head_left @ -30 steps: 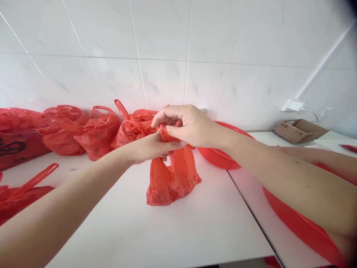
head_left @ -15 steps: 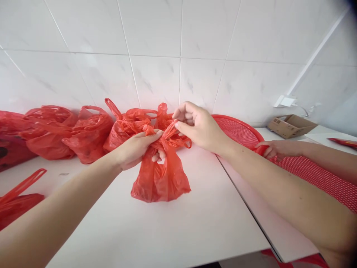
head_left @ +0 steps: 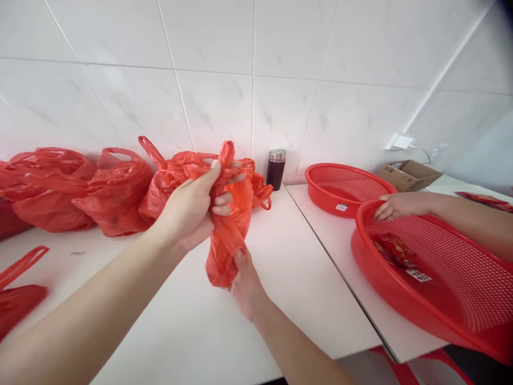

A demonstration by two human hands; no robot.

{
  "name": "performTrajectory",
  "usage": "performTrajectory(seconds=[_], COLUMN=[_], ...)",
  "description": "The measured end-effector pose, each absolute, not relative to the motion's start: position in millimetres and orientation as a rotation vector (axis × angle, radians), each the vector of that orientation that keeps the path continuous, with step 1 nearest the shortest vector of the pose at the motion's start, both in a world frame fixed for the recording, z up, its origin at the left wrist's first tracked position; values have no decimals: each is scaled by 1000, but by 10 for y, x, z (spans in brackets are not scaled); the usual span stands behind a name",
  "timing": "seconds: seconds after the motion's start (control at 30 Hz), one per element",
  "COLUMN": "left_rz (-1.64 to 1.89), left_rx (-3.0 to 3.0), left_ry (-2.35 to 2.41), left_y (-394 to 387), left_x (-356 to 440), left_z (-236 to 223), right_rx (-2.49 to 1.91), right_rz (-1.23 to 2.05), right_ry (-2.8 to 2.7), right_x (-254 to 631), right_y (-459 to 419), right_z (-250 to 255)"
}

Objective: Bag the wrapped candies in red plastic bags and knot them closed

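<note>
A red plastic bag [head_left: 229, 235] hangs between my hands above the white table [head_left: 176, 321]. My left hand [head_left: 196, 206] grips its gathered neck near the top, with some fingertips showing past the plastic. Lower down, my right hand [head_left: 247, 283] pinches the bag's right side near its bottom. What the bag holds, if anything, is hidden. Just behind it, more red plastic bags [head_left: 176, 171] stand bunched along the wall, partly covered by my left hand.
At the wall stands a dark flask [head_left: 276, 170]. To the right are a red mesh basket [head_left: 332, 203] and a nearer, tilted basket [head_left: 360, 251], held by another person's hand [head_left: 404, 206], with packets [head_left: 395, 250] inside. A cardboard box [head_left: 411, 175] sits behind. Another bag [head_left: 24, 305] lies at left.
My right hand has moved from the bag's handles down to its lower side. The bag is now narrower and drawn together. The other person's basket has tilted, and the flask has come into view.
</note>
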State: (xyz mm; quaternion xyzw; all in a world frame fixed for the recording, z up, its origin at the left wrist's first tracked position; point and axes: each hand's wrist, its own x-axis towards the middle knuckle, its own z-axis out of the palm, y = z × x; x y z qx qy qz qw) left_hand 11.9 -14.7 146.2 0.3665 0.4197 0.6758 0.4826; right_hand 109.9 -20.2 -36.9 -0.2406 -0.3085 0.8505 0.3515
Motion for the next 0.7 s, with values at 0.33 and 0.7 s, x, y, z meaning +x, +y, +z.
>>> performTrajectory(seconds=[0.33, 0.7], left_rz=[1553, 1288], left_rx=[709, 1117], left_ry=[1203, 1315], left_y=[35, -171], left_x=[-159, -268], left_z=[1114, 1304], right_rx=[-688, -594], right_rz=[2404, 2135], right_ry=[-215, -1703], right_x=[1237, 1861], right_y=[-513, -280], right_z=[135, 174])
